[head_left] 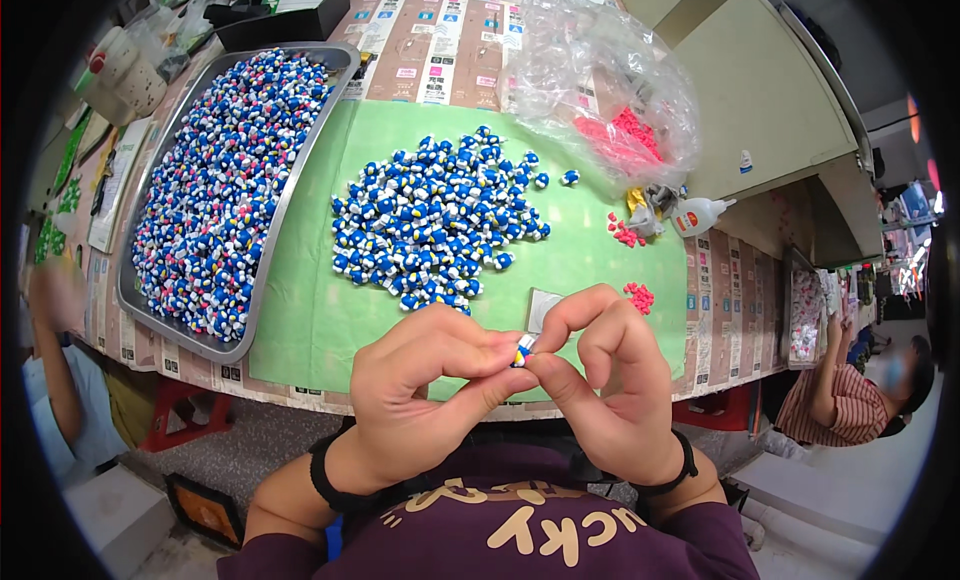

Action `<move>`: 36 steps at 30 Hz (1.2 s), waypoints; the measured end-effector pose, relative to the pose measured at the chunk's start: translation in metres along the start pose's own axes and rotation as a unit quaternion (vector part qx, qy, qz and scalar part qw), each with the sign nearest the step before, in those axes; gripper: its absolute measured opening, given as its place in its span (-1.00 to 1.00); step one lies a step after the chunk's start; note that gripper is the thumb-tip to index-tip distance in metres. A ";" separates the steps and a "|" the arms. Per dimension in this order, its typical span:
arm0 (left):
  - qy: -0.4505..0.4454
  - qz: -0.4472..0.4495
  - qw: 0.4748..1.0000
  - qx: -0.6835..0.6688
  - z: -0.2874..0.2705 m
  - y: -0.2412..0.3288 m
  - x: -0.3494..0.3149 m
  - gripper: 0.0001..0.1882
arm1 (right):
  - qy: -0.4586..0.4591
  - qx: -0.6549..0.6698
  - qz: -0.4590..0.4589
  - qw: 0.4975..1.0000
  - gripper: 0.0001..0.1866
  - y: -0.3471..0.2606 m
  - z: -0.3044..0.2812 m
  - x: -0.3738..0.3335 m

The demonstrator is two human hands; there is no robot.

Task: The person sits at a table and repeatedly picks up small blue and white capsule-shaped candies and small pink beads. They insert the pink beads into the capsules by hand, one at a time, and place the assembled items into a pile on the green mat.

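Observation:
In front of my chest, my left hand [425, 385] pinches a tiny blue, white and yellow plastic figure [521, 354] between thumb and forefinger. My right hand [615, 385] meets it from the other side, its thumb and fingertips closed at the figure's edge; the fingertips partly cover it. Just beyond the fingers lies a small pale square piece [541, 308]. A heap of similar blue and white figures [430, 220] spreads over the green sheet [310, 330]. Small pink parts [638, 298] lie in a little group past my right hand, with more pink parts [626, 232] farther off.
A metal tray [243, 346] full of blue, white and pink figures stands at left. At the far right are a clear plastic bag [560, 50] with pink parts and a white squeeze bottle [697, 217]. A cabinet [760, 90] borders the table. Other people sit at both sides.

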State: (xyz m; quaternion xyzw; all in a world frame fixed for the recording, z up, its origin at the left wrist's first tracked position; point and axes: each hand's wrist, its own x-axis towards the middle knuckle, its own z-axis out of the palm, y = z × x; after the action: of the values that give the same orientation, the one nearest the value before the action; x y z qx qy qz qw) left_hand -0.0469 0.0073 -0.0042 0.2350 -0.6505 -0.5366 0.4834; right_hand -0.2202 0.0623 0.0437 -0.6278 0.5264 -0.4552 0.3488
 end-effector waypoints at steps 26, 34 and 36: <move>-0.102 -0.066 0.926 0.356 -0.041 -0.012 -0.004 -0.58 | -0.137 -0.288 0.128 0.939 -0.74 0.104 -0.049 0.082; -0.101 -0.080 0.912 0.390 -0.030 -0.019 -0.002 -0.68 | -0.255 -0.117 0.156 0.947 -0.68 0.076 -0.028 0.077; -0.095 -0.094 0.916 0.379 -0.031 -0.020 -0.002 -0.69 | -0.237 -0.124 0.128 0.955 -0.69 0.066 -0.035 0.079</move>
State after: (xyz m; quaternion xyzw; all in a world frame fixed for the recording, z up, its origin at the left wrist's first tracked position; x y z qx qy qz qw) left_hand -0.0227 -0.0118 -0.0247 0.4085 -0.8227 -0.3130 0.2416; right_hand -0.2736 -0.0268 0.0109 -0.6832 0.5569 -0.1761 0.4382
